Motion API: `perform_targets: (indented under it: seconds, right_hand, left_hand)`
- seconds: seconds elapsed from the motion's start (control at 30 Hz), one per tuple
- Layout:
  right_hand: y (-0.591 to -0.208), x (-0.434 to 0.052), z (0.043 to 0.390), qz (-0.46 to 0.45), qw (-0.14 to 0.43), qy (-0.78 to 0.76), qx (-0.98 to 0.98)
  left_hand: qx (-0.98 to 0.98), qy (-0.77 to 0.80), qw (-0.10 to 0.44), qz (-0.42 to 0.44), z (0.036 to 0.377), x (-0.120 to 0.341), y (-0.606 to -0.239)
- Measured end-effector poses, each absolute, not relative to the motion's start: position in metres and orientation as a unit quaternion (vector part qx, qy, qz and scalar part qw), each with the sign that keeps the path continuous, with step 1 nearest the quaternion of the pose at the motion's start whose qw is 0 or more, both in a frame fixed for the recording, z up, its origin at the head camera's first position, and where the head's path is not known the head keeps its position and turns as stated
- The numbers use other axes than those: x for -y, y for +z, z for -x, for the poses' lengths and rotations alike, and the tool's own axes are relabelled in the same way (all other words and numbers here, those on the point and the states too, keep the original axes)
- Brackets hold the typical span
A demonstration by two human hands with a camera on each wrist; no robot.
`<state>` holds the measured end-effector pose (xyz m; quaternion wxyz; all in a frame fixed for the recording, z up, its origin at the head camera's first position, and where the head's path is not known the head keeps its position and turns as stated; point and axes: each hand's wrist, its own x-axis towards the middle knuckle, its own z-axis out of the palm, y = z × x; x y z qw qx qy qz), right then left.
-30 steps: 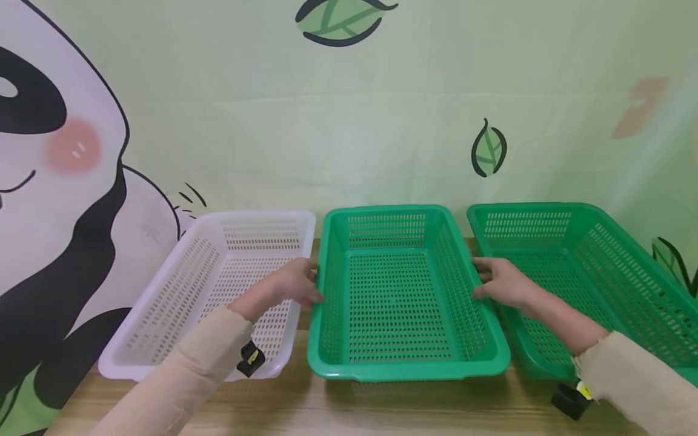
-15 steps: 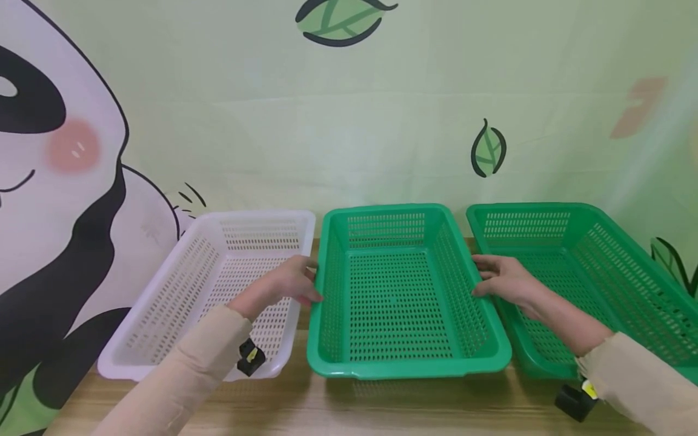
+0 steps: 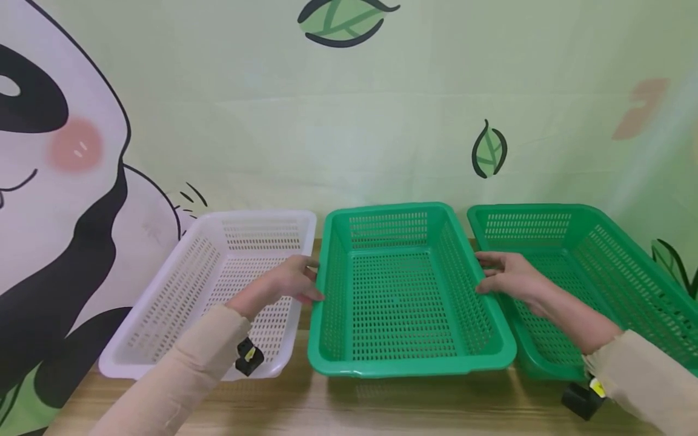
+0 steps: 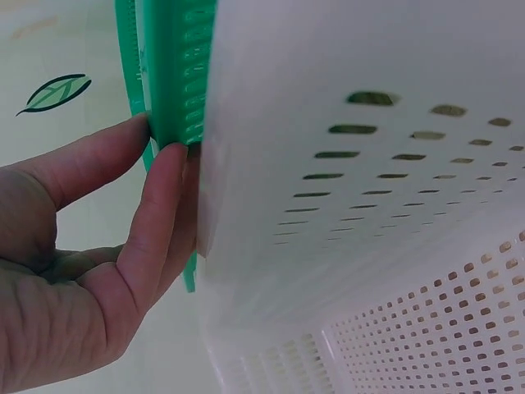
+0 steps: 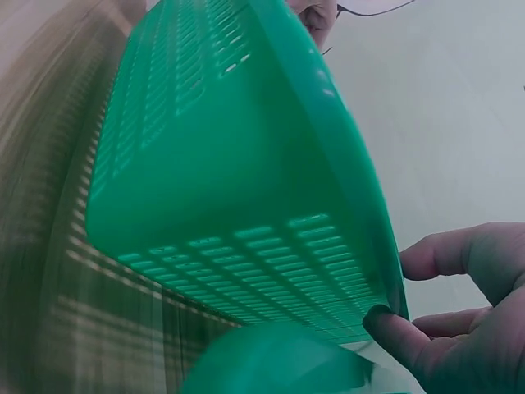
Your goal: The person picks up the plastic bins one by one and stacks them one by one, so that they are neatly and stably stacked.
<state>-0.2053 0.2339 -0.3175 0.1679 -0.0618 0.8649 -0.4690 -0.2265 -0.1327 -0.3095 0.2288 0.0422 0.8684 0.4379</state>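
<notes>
A green slotted basket point(image 3: 409, 365) stands in the middle of the wooden table. My left hand point(image 3: 313, 281) grips its left rim. In the left wrist view the thumb and fingers of that hand point(image 4: 160, 139) pinch the green rim point(image 4: 176, 74), right beside the white basket's wall. My right hand point(image 3: 482, 275) holds the opposite rim; in the right wrist view this hand point(image 5: 394, 289) has the thumb under the green basket's point(image 5: 230, 164) edge and a finger above it. The basket holds nothing.
A white slotted basket point(image 3: 218, 272) sits close on the left, its wall point(image 4: 369, 246) near my left fingers. A second green basket point(image 3: 600, 266) sits close on the right. A printed backdrop stands behind. A strip of table point(image 3: 327, 406) shows in front.
The middle green basket has shifted slightly rightward between my hands, and my right hand has moved a little up and right with its rim. The left hand has stayed put.
</notes>
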Motion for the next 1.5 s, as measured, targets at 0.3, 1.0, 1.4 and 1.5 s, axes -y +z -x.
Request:
perform_targets:
  seconds: [0.3,1.0,1.4,1.5]
  right_hand:
    - [-0.309,-0.230,0.202,0.058,0.161,-0.475,-0.863]
    - [-0.288,-0.216,0.193,0.067,0.157,-0.498,-0.850]
    - [-0.274,-0.208,0.192,0.053,0.119,-0.520,-0.844]
    - [-0.271,-0.205,0.191,0.050,0.118,-0.531,-0.838]
  left_hand:
    - [-0.856,0.468,0.214,-0.050,0.224,0.144,-0.297]
    - [-0.863,0.468,0.171,-0.081,0.215,0.168,-0.276]
    - [-0.865,0.466,0.156,-0.104,0.213,0.181,-0.261]
    - [-0.867,0.463,0.151,-0.106,0.212,0.184,-0.257]
